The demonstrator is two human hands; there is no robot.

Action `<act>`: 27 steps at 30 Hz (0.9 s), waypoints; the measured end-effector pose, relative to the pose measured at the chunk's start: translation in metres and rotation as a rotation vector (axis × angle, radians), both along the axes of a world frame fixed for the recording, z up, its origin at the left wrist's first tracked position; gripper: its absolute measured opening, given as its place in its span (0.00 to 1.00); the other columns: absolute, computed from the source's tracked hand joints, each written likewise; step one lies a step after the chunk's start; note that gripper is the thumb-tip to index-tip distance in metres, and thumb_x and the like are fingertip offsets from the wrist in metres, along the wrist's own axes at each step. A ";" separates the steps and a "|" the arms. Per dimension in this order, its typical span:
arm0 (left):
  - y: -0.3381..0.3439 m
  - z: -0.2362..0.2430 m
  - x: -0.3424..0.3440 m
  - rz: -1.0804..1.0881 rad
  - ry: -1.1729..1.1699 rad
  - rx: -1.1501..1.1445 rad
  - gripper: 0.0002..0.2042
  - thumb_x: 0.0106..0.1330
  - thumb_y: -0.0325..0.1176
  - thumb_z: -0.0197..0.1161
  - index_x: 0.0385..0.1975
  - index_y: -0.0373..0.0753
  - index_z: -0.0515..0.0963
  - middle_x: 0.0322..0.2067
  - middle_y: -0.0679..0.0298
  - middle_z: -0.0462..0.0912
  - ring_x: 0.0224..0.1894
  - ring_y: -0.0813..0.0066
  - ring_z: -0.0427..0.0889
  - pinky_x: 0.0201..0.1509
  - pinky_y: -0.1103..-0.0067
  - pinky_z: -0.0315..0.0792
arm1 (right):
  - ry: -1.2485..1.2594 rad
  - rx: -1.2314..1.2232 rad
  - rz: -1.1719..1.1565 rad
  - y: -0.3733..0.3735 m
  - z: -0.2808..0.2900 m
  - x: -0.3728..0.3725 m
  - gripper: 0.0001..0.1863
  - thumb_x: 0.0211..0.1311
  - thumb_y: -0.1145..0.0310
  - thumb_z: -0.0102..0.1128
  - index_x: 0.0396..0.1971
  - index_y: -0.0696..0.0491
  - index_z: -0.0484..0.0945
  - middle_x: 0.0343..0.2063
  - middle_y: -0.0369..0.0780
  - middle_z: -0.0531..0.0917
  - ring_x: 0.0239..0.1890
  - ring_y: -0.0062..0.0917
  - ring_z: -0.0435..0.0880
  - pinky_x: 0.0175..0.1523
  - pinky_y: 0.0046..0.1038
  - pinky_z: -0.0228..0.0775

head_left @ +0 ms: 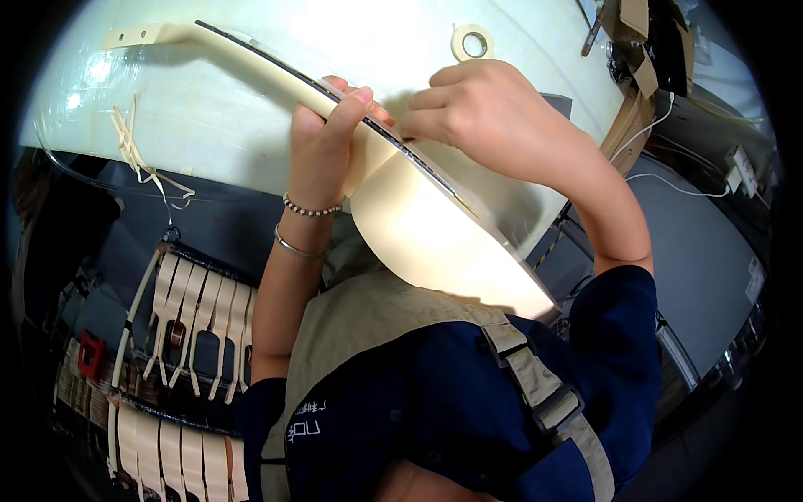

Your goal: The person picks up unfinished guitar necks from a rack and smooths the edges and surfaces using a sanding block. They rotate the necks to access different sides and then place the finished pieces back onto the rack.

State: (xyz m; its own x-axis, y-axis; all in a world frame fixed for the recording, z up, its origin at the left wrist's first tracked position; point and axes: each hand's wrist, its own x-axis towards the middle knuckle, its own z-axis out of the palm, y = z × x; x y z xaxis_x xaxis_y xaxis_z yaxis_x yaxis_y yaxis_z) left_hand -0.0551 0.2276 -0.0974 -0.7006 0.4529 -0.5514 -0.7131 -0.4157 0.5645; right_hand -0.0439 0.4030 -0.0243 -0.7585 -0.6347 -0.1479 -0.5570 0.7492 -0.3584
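Note:
An unfinished, pale ukulele or small guitar [431, 238] is held slantwise, its rounded body near my chest and its headstock [155, 35] at the far left. Its dark-edged fingerboard [272, 67] faces away from me, seen nearly edge-on. My left hand [324, 130] wraps round the neck close to the body, thumb over the edge. On the far side, my right hand [485, 109] has its fingers curled together at the fingerboard's edge near the body. Its fingertips are partly hidden, so anything pinched there cannot be made out.
A roll of masking tape [473, 42] lies on the pale worktable [251, 21]. Crumpled tape strips [130, 146] hang over its near left edge. Racks of pale wooden necks [196, 309] stand at lower left. Cardboard [640, 113], white cables and a power strip [741, 170] are at right.

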 end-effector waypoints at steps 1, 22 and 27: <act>0.000 0.001 0.000 -0.004 -0.002 -0.006 0.09 0.58 0.29 0.58 0.27 0.37 0.63 0.22 0.59 0.77 0.23 0.79 0.76 0.27 0.83 0.72 | 0.025 -0.057 -0.028 -0.001 -0.003 0.000 0.10 0.39 0.72 0.57 0.26 0.51 0.80 0.20 0.33 0.76 0.24 0.23 0.74 0.28 0.24 0.67; 0.002 -0.003 0.002 0.001 -0.029 -0.050 0.11 0.59 0.30 0.58 0.34 0.34 0.63 0.26 0.59 0.75 0.29 0.75 0.77 0.36 0.79 0.74 | -0.894 -0.775 -0.813 0.019 -0.030 0.055 0.16 0.55 0.63 0.64 0.42 0.56 0.77 0.33 0.38 0.82 0.37 0.22 0.79 0.41 0.22 0.70; -0.003 0.007 0.002 -0.092 0.021 -0.113 0.27 0.65 0.35 0.53 0.58 0.29 0.51 0.36 0.57 0.72 0.42 0.68 0.74 0.54 0.70 0.69 | -0.916 -0.878 -0.874 0.019 -0.033 0.069 0.19 0.50 0.66 0.68 0.43 0.56 0.78 0.29 0.35 0.84 0.27 0.11 0.74 0.33 0.15 0.64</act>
